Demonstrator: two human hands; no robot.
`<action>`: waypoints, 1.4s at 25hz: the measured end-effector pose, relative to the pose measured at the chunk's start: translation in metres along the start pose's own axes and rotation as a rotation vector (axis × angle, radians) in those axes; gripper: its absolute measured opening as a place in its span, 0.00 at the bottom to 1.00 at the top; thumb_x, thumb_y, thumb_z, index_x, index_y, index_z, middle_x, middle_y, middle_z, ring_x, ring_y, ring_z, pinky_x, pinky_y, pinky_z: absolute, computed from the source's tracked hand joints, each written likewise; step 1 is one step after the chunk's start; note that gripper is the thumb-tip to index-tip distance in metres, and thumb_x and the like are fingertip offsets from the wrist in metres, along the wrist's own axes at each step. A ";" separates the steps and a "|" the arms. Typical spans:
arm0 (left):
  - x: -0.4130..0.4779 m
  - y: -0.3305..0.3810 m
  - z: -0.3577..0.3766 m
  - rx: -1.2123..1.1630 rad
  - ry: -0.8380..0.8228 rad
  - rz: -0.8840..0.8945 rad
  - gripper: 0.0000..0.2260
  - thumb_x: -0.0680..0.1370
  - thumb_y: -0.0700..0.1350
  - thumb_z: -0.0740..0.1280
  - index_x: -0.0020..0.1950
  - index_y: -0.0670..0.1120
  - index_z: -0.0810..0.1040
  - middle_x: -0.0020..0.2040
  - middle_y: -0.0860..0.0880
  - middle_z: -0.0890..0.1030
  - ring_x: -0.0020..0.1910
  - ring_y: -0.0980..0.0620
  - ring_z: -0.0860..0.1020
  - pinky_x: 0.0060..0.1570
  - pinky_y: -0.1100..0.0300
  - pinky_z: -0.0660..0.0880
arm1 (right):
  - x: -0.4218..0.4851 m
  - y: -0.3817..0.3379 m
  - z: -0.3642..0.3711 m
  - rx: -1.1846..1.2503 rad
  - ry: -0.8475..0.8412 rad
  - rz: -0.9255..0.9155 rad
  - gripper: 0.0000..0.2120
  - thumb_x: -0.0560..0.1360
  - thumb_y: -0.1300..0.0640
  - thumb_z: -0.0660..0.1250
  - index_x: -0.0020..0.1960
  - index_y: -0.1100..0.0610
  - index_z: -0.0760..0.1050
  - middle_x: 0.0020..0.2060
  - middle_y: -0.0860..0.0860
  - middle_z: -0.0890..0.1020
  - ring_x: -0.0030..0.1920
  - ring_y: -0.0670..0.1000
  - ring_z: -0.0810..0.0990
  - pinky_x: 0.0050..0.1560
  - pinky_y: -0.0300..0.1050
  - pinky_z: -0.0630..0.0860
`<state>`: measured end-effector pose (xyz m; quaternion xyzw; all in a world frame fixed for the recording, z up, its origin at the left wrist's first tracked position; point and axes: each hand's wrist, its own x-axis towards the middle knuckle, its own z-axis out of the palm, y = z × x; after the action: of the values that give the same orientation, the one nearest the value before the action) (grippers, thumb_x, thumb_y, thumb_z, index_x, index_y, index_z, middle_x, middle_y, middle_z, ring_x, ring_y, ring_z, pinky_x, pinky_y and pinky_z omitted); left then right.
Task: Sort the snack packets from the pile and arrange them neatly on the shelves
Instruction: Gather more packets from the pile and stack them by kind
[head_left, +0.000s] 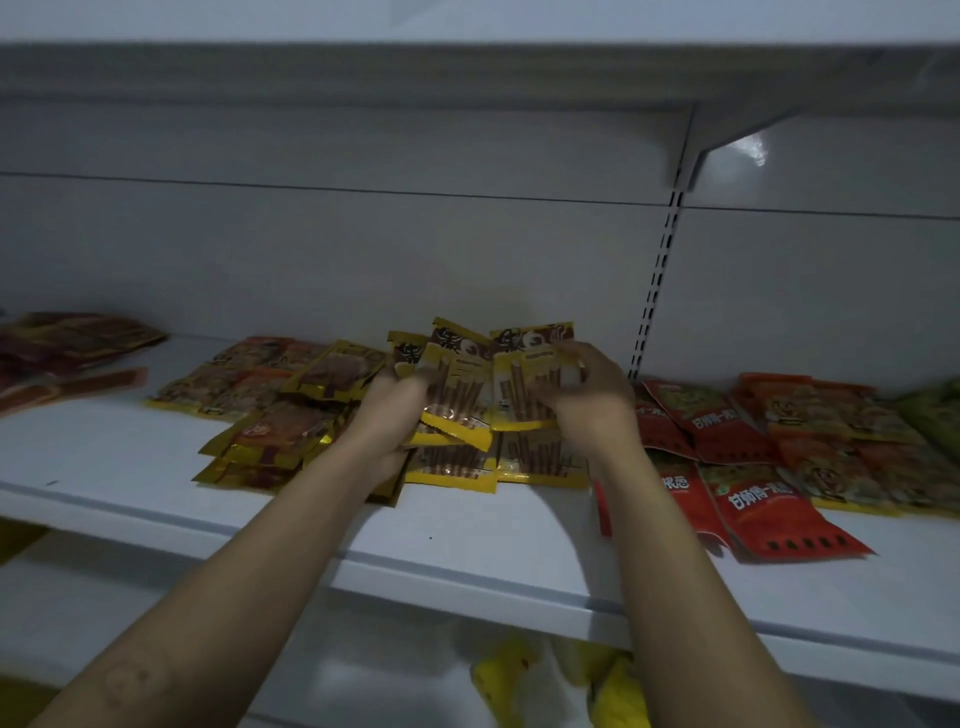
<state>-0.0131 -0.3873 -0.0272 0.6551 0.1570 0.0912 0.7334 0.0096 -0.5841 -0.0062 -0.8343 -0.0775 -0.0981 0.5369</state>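
Observation:
Both my hands reach onto the white shelf (467, 551). My left hand (387, 410) grips the left side of several yellow-and-brown stick-snack packets (467, 384), which stand fanned and tilted up. My right hand (589, 395) holds the right side of the same bunch, fingers curled over a packet's edge. More of these yellow packets (519, 462) lie flat on the shelf just below the held ones.
Yellow-orange packets (270, 395) lie in rows to the left, dark red ones (67, 343) at the far left. Red packets (753, 493) and orange ones (841, 431) lie to the right. A slotted upright (657, 280) stands behind. Yellow packets (571, 680) show on the lower shelf.

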 end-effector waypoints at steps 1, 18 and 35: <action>-0.007 0.005 -0.004 0.027 0.027 0.001 0.36 0.66 0.58 0.71 0.72 0.48 0.68 0.62 0.46 0.80 0.60 0.41 0.78 0.60 0.39 0.75 | -0.003 0.006 0.000 -0.045 0.007 0.013 0.24 0.74 0.57 0.73 0.69 0.52 0.72 0.61 0.49 0.79 0.40 0.44 0.76 0.44 0.33 0.69; 0.007 -0.024 -0.031 0.065 0.041 -0.045 0.28 0.67 0.60 0.71 0.58 0.43 0.74 0.52 0.39 0.81 0.51 0.39 0.81 0.56 0.40 0.77 | -0.029 0.019 0.039 -0.782 0.015 -0.153 0.15 0.78 0.48 0.62 0.63 0.47 0.77 0.61 0.55 0.79 0.63 0.60 0.75 0.60 0.54 0.72; -0.002 -0.009 -0.052 0.019 -0.017 -0.010 0.35 0.69 0.63 0.71 0.70 0.48 0.70 0.65 0.48 0.78 0.63 0.45 0.76 0.62 0.40 0.73 | -0.032 -0.008 0.073 0.273 0.041 0.096 0.20 0.73 0.60 0.74 0.63 0.54 0.76 0.50 0.49 0.83 0.50 0.50 0.83 0.49 0.48 0.81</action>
<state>-0.0337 -0.3407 -0.0403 0.6619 0.1550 0.0805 0.7289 -0.0175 -0.5151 -0.0368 -0.7542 -0.0393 -0.0780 0.6508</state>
